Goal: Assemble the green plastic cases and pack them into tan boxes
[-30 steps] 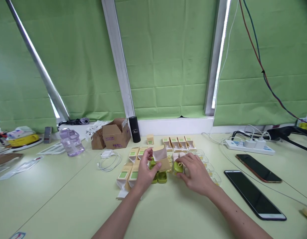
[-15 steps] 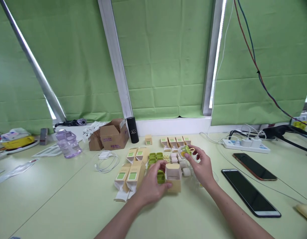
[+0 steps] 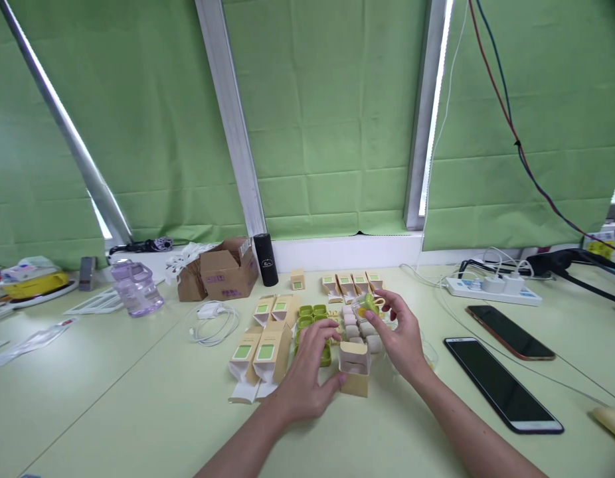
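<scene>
My right hand [image 3: 401,335] pinches a small clear case with a green part and a yellow loop [image 3: 370,304], held above the table. Left of it, my left hand [image 3: 310,375] has its fingers apart, the thumb at the left side of a small cream cardboard box [image 3: 354,383]. That box stands with its top open towards me. Behind my left fingers are several green square cups [image 3: 312,311], partly hidden. Pale rounded pieces [image 3: 373,343] lie in rows between the hands.
Open cream boxes with green windows [image 3: 264,352] stand at the left, more [image 3: 346,285] at the back. Two phones [image 3: 501,385] lie at the right, near a power strip [image 3: 491,292]. A brown carton [image 3: 228,275], black bottle [image 3: 265,260], purple jug [image 3: 137,289] and white cable [image 3: 212,322] are further left.
The cream box has moved slightly right and towards me. My left fingers have come away from its top. My right hand has shifted slightly left with the clear case.
</scene>
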Motion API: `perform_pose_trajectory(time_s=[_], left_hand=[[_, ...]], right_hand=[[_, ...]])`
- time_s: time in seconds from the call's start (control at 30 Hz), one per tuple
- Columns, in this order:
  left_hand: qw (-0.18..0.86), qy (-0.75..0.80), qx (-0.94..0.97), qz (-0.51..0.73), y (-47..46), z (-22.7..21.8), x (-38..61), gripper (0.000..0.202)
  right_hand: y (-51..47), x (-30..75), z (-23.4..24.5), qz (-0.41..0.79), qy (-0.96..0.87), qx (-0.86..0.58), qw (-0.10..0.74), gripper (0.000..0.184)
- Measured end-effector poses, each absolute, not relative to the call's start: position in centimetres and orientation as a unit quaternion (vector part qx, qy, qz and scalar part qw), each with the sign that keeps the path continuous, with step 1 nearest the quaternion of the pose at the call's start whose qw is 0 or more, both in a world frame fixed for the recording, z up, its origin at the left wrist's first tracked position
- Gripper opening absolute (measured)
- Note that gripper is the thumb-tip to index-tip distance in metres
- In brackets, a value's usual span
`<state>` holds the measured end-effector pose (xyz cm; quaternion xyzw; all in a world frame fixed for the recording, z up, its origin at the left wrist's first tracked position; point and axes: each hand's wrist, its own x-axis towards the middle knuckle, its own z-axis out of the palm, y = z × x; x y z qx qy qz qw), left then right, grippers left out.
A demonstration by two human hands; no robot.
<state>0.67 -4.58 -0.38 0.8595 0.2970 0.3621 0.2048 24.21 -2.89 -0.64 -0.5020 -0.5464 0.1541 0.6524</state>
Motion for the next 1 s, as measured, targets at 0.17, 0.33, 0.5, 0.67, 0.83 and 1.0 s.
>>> perform_pose_trajectory(time_s=[0.17, 0.33, 0.5, 0.67, 0.83, 1.0], left_hand=[[0.188, 0.253, 0.881, 0.354, -4.6, -0.1, 0.3, 0.014], [0.189, 0.289, 0.869, 0.355, -4.3, -0.7, 0.8, 0.026], [0.222, 0.313, 0.836, 0.392, -3.6, -1.5, 1.4, 0.03], [0.267, 0.361, 0.787, 0.424, -3.3, -1.3, 1.5, 0.031], [0.29, 0.375, 0.767, 0.432, -3.1, -1.1, 1.2, 0.035], [0.309, 0.368, 0.76, 0.437, -2.9, -1.3, 1.1, 0.04]], right_hand=[[-2.9, 24.1, -0.6, 0.15, -0.542, -0.498, 0.661, 0.048], [-3.2, 24.0, -0.3, 0.152, -0.546, -0.485, 0.666, 0.047], [-3.4, 23.7, -0.1, 0.153, -0.546, -0.477, 0.671, 0.047], [-3.5, 23.7, -0.1, 0.139, -0.559, -0.452, 0.681, 0.042], [-3.8, 23.6, -0.3, 0.133, -0.581, -0.415, 0.687, 0.04], [-4.5, 23.3, -0.5, 0.127, -0.624, -0.391, 0.665, 0.039]])
